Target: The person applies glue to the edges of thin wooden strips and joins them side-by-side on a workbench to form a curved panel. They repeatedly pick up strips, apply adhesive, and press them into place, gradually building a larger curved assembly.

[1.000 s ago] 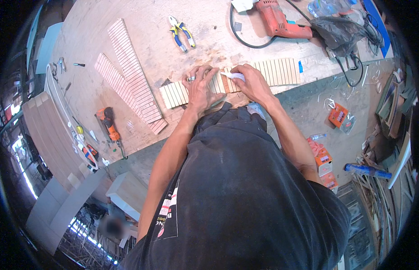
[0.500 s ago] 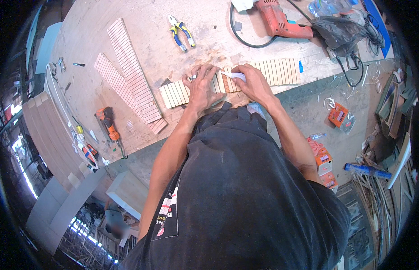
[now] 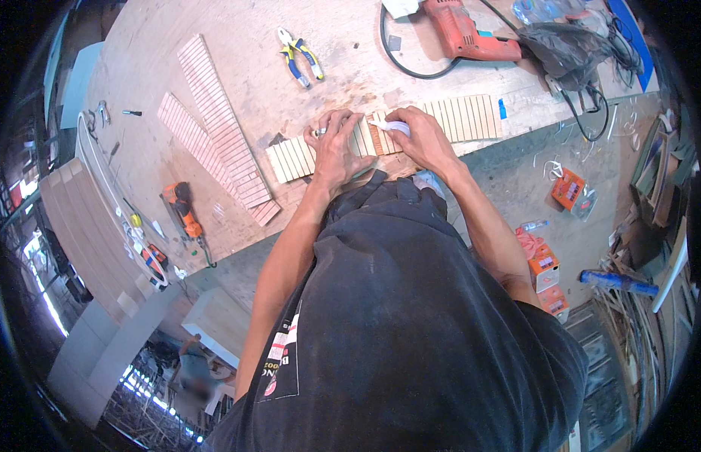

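A pale wooden strip [image 3: 463, 119] with many dark crosswise grooves lies on the workbench [image 3: 252, 68] along its near edge. My left hand [image 3: 337, 147] is on the strip's left half, fingers over the far side and thumb at the near side, holding it down. My right hand [image 3: 424, 137] is closed around a small white bottle [image 3: 396, 126] with a narrow tip. That tip points left, at a reddish-brown section [image 3: 376, 138] between the hands. Two more grooved strips, one longer [image 3: 218, 113] and one partly beneath it [image 3: 186, 129], lie to the left.
Pliers [image 3: 300, 58] with blue and yellow handles lie beyond the strip. A red power drill [image 3: 471, 34] and its cable are at the far right, beside a black plastic bag [image 3: 569, 54]. An orange power tool [image 3: 183, 211] sits at the left. Orange boxes [image 3: 545, 265] stand below on the right.
Both hands keep nearly the same place on the strip. The white tip has moved very slightly to the left and nearer. The view has shifted a little.
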Demonstrator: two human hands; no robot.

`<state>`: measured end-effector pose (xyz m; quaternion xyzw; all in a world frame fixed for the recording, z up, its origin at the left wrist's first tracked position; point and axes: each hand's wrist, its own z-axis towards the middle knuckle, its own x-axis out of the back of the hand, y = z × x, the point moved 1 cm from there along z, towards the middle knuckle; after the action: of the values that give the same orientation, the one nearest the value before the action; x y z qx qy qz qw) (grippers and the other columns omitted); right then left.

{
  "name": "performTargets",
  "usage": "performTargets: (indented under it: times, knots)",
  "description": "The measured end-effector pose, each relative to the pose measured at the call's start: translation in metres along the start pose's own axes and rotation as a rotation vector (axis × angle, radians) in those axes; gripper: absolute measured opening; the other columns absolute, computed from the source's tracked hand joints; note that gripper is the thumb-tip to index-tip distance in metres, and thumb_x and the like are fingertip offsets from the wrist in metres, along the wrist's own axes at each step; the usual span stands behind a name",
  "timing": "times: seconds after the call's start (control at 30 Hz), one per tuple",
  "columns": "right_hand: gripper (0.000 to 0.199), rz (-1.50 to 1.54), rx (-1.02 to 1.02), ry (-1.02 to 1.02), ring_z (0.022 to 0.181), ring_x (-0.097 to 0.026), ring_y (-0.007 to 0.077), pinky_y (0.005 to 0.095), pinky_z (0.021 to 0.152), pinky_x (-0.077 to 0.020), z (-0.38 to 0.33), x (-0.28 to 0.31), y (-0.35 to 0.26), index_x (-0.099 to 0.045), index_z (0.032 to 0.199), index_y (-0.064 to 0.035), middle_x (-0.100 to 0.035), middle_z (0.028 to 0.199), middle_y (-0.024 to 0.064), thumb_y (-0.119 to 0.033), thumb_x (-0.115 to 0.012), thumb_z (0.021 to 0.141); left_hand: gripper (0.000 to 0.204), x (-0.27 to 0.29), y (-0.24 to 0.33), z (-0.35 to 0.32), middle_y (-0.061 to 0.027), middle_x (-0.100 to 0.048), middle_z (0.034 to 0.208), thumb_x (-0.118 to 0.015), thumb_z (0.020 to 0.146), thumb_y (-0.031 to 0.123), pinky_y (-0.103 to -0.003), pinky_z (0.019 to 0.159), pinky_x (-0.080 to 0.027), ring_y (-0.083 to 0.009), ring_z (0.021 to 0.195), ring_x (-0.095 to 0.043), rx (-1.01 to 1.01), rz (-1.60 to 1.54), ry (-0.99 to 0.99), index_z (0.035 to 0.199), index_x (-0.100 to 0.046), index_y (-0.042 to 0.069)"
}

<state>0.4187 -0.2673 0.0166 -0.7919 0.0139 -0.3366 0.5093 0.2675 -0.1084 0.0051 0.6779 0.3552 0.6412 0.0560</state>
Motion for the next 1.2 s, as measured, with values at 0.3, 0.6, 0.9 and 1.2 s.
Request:
performTargets:
  times: [0.3, 0.6, 0.9, 1.2]
  knots:
    - [0.026, 0.004, -0.015, -0.017, 0.106, -0.067, 0.0409, 0.0475, 0.093, -0.0515, 0.0, 0.003, -0.003, -0.071, 0.113, 0.001, -0.07, 0.107, 0.0229, -0.014, -0.069, 0.092, 0.096, 0.0, -0.001, 0.0, -0.0026, -0.056, 0.135, -0.1, 0.049, 0.028, -0.072, 0.111, -0.022, -0.0284, 0.138, -0.044, 0.003, -0.01, 0.004, 0.137, -0.063, 0.021]
    - [0.026, 0.065, -0.036, 0.02, 0.106, -0.068, 0.0419, 0.0478, 0.093, -0.0533, -0.001, 0.001, -0.002, -0.071, 0.112, 0.0013, -0.072, 0.109, 0.0246, -0.012, -0.071, 0.09, 0.088, 0.007, 0.011, 0.005, -0.0053, -0.055, 0.137, -0.1, 0.05, 0.026, -0.072, 0.11, -0.028, -0.0297, 0.136, -0.047, 0.031, 0.061, -0.012, 0.132, -0.071, 0.015]
    - [0.028, -0.066, -0.03, 0.048, 0.102, -0.07, 0.0397, 0.045, 0.091, -0.0547, 0.003, -0.008, -0.007, -0.073, 0.114, 0.0, -0.073, 0.108, 0.0231, -0.015, -0.073, 0.09, 0.087, 0.011, 0.019, 0.008, -0.0051, -0.055, 0.135, -0.101, 0.048, 0.026, -0.072, 0.108, -0.031, -0.0285, 0.134, -0.049, 0.083, 0.089, -0.034, 0.13, -0.072, 0.015]
    - [0.023, -0.082, 0.069, 0.158, 0.095, -0.07, 0.0422, 0.0477, 0.086, -0.0558, 0.005, -0.012, -0.008, -0.073, 0.11, 0.0015, -0.071, 0.1, 0.025, -0.011, -0.072, 0.09, 0.085, 0.011, 0.019, 0.009, -0.004, -0.056, 0.133, -0.101, 0.047, 0.026, -0.072, 0.107, -0.032, -0.0281, 0.132, -0.05, 0.08, 0.082, -0.016, 0.126, -0.073, 0.015]
